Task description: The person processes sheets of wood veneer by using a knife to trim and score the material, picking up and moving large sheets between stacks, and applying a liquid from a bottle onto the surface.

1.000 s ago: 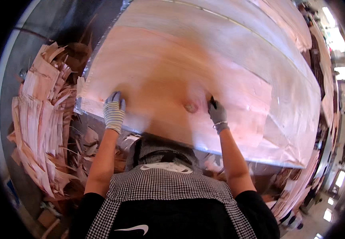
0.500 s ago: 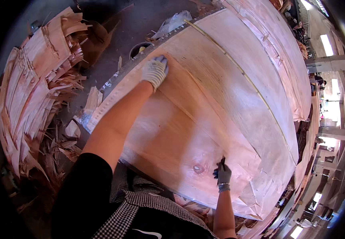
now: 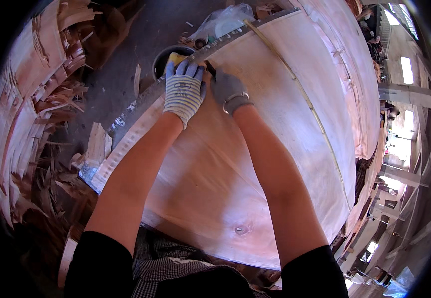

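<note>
Spread widest of all, a pinkish wood veneer sheet [image 3: 215,179]. At its far left border, striped-gloved left hand [image 3: 184,93], palm down, with fingers straight and released. Just beside, grey-gloved right hand [image 3: 229,90], with fingers clenched around a small dark tool [image 3: 209,68] (of which kind, difficult to tell), near that same border.

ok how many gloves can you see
2: a striped glove on the left hand, at the edge of the wood sheet, and a grey glove on the right hand beside it. Others may be hidden.
</note>
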`<act>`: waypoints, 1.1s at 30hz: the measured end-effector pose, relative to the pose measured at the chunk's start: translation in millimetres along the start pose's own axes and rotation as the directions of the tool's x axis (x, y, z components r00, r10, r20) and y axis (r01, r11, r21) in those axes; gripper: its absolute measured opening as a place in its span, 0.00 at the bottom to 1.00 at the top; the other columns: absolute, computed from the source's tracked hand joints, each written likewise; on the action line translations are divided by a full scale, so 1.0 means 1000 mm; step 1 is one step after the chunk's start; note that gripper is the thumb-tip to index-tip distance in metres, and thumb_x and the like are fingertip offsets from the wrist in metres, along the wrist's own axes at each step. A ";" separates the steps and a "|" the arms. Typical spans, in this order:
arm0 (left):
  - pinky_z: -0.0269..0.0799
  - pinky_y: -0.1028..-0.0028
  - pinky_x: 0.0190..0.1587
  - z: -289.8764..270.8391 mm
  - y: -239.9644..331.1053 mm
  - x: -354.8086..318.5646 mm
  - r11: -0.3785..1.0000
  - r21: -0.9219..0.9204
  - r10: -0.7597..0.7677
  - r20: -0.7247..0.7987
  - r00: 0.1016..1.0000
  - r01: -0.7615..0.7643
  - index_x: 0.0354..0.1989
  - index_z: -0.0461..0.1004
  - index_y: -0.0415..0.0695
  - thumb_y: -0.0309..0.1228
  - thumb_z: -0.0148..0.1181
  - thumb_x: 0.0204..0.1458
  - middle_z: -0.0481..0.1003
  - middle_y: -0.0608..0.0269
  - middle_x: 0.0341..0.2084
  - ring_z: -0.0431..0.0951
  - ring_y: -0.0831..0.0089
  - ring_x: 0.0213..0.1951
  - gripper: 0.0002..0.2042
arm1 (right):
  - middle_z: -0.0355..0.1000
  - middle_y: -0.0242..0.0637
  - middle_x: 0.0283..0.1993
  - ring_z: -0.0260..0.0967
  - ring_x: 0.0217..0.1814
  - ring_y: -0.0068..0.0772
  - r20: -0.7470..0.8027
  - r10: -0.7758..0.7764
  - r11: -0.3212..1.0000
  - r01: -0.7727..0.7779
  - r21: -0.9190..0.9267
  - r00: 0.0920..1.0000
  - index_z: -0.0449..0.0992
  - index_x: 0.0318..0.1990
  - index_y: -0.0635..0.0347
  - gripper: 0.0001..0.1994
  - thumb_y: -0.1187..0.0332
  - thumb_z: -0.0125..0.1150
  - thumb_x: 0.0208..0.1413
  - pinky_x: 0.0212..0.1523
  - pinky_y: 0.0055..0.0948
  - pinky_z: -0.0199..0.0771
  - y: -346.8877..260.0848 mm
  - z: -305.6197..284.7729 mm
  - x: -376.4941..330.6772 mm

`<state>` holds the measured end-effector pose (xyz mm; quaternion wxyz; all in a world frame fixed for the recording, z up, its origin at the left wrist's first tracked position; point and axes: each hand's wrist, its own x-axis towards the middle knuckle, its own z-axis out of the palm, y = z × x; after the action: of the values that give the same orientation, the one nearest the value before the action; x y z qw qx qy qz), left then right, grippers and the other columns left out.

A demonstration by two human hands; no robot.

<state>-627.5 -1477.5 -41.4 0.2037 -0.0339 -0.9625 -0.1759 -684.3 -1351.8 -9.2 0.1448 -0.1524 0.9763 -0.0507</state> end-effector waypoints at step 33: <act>0.53 0.63 0.60 0.047 0.288 -0.146 0.878 -0.127 0.471 0.042 0.881 -0.462 0.45 0.72 0.43 0.30 0.52 0.50 0.70 0.63 0.49 0.66 0.66 0.53 0.14 | 0.72 0.45 0.22 0.71 0.20 0.46 -0.219 -0.140 0.975 0.095 -0.202 0.966 0.65 0.42 0.52 0.11 0.58 0.43 0.60 0.18 0.44 0.68 0.393 0.059 -0.422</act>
<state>-472.4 -1190.1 -46.7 0.2032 -0.2825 -0.9211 -0.1744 -393.2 -850.0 -8.9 0.0113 -0.2164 0.9761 0.0166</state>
